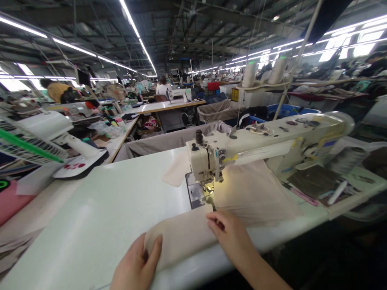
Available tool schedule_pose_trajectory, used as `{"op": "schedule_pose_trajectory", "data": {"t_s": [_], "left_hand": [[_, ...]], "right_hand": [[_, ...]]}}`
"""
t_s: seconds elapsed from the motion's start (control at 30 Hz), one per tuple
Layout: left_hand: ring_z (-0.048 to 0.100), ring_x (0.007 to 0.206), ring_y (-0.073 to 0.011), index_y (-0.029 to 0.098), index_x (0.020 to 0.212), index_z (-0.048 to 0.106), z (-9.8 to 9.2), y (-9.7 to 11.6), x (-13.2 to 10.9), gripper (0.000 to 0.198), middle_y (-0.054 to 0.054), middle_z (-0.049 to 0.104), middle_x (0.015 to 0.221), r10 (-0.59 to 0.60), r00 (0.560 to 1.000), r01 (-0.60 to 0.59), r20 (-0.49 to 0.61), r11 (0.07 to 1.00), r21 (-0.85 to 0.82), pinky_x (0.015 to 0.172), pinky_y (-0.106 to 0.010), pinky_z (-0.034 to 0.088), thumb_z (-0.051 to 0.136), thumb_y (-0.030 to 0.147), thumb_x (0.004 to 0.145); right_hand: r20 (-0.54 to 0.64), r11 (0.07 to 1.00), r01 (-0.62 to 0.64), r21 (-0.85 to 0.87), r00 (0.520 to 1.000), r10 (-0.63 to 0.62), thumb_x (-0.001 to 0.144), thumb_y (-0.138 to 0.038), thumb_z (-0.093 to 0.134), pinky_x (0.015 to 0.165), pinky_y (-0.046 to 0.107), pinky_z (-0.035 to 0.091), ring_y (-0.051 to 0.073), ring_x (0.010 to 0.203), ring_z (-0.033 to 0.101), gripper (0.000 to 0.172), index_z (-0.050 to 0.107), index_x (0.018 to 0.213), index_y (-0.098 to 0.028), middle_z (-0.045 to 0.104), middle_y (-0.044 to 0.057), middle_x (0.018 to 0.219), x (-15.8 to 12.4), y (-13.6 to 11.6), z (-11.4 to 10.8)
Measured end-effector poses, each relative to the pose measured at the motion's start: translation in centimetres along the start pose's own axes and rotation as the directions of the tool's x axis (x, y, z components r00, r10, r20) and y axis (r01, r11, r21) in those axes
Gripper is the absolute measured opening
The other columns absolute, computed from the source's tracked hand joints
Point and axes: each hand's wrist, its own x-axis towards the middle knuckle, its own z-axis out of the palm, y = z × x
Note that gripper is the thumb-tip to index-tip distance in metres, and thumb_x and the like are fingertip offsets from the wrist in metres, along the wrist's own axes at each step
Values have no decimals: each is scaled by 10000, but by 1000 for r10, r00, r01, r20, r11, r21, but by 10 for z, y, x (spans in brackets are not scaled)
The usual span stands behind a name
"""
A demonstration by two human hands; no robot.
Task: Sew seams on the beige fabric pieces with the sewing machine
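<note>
Cloth (181,237), a beige piece, lies at the lower centre of the frame. The left hand (137,262), rising from the bottom edge, grips its left end, thumb laid on top. The right hand (231,233), its forearm slanting in from the lower right, pinches the right end between thumb and forefinger, wrist nearly straight. Just above, right of centre, the sewing machine (242,141) stands on the table (121,201).

Your pale tabletop (121,201) carries the sewing machine (272,137); a beige panel (183,237) lies near your edge; stacked fabric (254,193) lies beneath the machine; a pink-handled tool (305,197) lies right.
</note>
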Motion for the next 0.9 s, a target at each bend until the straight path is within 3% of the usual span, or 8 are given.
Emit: {"op": "schedule_pose_trajectory", "data": {"t_s": [0.13, 0.23, 0.4, 0.67, 0.9], "left_hand": [[673, 638, -220, 258, 828, 625, 1, 2, 1, 372, 7, 698, 690, -22, 999, 21, 47, 999, 36, 627, -292, 515, 449, 570, 930], [651, 595, -213, 262, 791, 602, 4, -1, 2, 351, 19, 668, 643, -25, 999, 24, 23, 999, 48, 609, -288, 490, 460, 558, 914], [641, 584, -221, 268, 771, 596, 9, -2, 2, 367, 20, 654, 622, -29, 999, 31, -44, 999, 43, 588, -292, 466, 462, 588, 891], [643, 628, -229, 263, 801, 614, 0, 21, -5, 332, 17, 662, 655, -56, 997, 55, -57, 998, -10, 636, -299, 462, 465, 540, 907], [652, 604, -233, 269, 821, 633, 6, 7, -2, 338, 16, 678, 647, -37, 997, 38, -71, 999, 2, 609, -300, 470, 484, 566, 881]], "right_hand": [[14, 999, 20, -43, 1000, -19, 906, -200, 562, 767, 289, 497, 211, 846, 673, 193, 751, 940, -222, 715, 44, 888, 3, 2, 2], [28, 997, 21, -72, 999, -19, 904, -195, 568, 765, 286, 499, 213, 855, 675, 193, 755, 938, -224, 708, 44, 883, 4, 3, 3], [23, 998, 6, -64, 1000, -4, 908, -180, 572, 774, 287, 504, 210, 856, 675, 192, 755, 941, -226, 711, 46, 892, 3, 2, 1], [26, 999, 11, -51, 1000, -10, 900, -186, 576, 759, 283, 515, 207, 842, 677, 189, 759, 929, -226, 715, 45, 877, 2, 4, 0], [23, 999, 13, -36, 1000, -12, 900, -190, 586, 778, 299, 524, 214, 845, 680, 187, 766, 934, -225, 731, 51, 891, 1, 5, -1]]}}
